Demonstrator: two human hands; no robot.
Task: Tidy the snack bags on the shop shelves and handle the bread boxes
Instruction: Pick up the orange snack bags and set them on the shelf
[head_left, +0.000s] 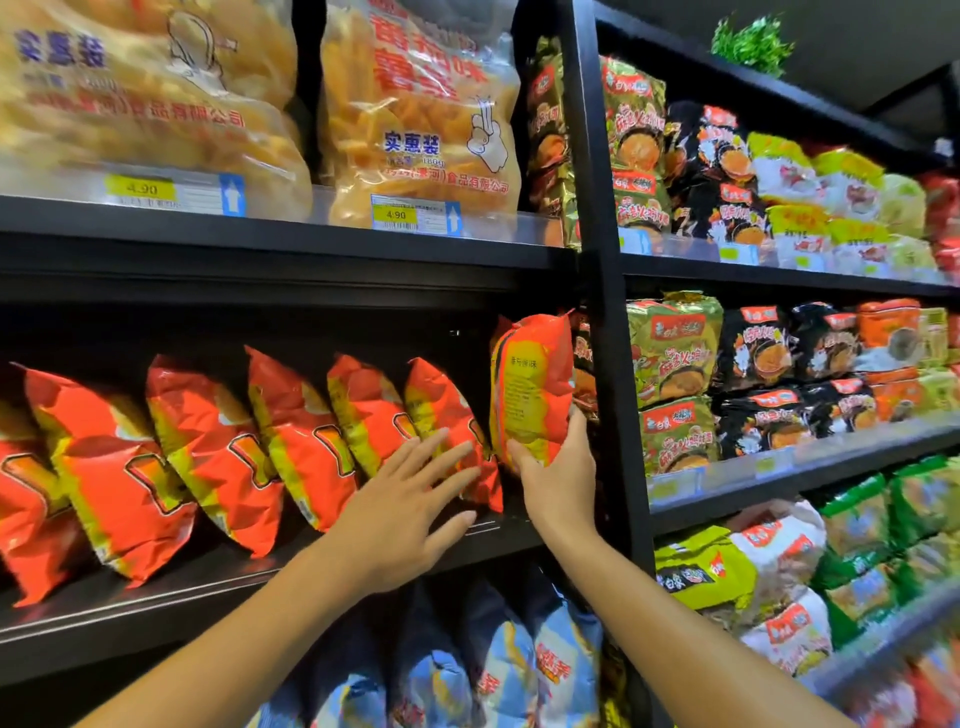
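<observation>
Several red and yellow snack bags (218, 457) stand in a leaning row on the middle black shelf (156, 613). My left hand (410, 504) lies flat with spread fingers against the rightmost bag of that row (441, 410). My right hand (558, 475) grips the bottom of another red and yellow bag (530, 384), held upright with its back label facing me, at the right end of the row beside the black upright post (608, 364). No bread boxes show in the head view.
Large clear bags of yellow crisps (415, 114) fill the shelf above, with price tags (410, 214) on its edge. Blue bags (498, 665) sit on the shelf below. Right of the post, shelves hold green, black and orange noodle packs (758, 358).
</observation>
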